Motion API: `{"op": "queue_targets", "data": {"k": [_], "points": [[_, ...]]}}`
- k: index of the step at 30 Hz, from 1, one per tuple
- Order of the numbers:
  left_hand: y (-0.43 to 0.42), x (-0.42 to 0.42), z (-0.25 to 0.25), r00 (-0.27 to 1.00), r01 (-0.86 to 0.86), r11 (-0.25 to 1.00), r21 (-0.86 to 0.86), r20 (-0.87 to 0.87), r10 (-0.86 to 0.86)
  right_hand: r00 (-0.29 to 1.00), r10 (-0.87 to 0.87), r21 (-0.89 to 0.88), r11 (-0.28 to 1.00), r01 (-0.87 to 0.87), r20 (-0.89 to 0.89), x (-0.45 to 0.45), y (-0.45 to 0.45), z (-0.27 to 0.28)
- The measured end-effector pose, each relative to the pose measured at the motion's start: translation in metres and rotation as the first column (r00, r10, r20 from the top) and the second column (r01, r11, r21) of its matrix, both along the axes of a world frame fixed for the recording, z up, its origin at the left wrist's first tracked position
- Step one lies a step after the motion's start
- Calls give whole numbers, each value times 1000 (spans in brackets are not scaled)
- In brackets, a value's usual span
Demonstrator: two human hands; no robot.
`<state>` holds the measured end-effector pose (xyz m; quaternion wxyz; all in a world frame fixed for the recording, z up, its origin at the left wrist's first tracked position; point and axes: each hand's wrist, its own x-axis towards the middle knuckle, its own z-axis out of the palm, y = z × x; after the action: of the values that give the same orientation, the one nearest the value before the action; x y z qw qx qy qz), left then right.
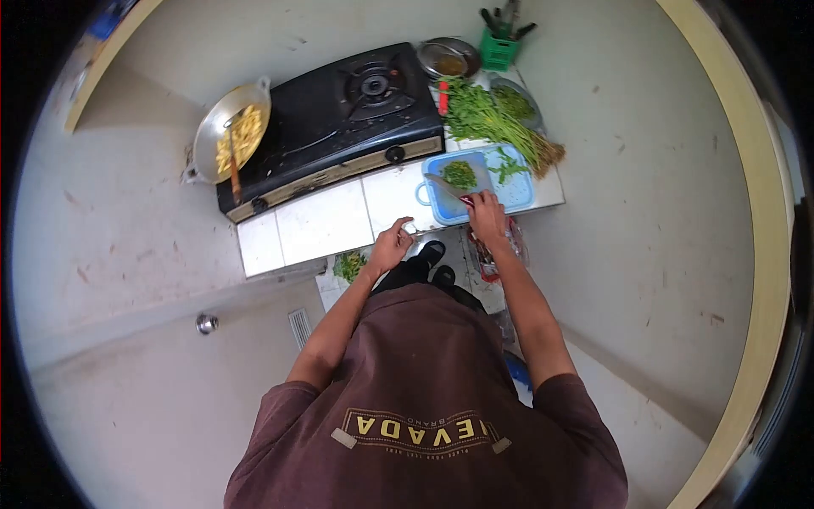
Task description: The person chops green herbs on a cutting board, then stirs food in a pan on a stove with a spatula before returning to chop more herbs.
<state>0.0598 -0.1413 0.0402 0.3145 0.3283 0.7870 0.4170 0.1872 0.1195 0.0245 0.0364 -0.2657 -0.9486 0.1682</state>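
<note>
1. Blue plastic, in the head view, makes up the cutting board [435, 211], lying on the white-tiled counter [326, 216] to the right of the black stove [326, 97].
2. On the board sit a small heap of chopped greens [459, 175] and, to its right, some loose leaves [507, 167].
3. The right hand [486, 219] has its fingers closed around the handle of a knife [445, 185], whose blade points leftward over the board, close to the heap.
4. The left hand [393, 246] is near the counter's front edge, left of the board; its fingers are bent and partly spread, with nothing seen in their grip.
5. A rooted bunch of greens [487, 121] lies behind the board, beside a dish of greens [514, 103].
6. At the stove's left end, a wok [209, 136] holds yellow pieces [246, 136] and a wooden-handled spatula [234, 170].
</note>
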Motion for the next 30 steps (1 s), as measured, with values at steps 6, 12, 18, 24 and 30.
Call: {"op": "queue_targets", "data": {"k": [6,12,18,24,30], "points": [[-51,20,12,992,-128,987,-95,-14,128,964,-77,87,991,102,-253,10,-20,19],[-107,22,-2,959,-281,958,-57,34,283,949,-109,-57,994,96,-295,58,-74,26],[-157,-11,-10,891,-438,898,-30,116,439,947,-88,-242,970,12,-309,61,-121,22],[-227,-60,4,897,-438,898,44,87,433,909,-47,-506,842,-187,-414,-73,-192,59],[-315,-88,-14,830,-550,833,62,156,536,916,-80,-829,461,-316,-394,-288,-307,108]]}}
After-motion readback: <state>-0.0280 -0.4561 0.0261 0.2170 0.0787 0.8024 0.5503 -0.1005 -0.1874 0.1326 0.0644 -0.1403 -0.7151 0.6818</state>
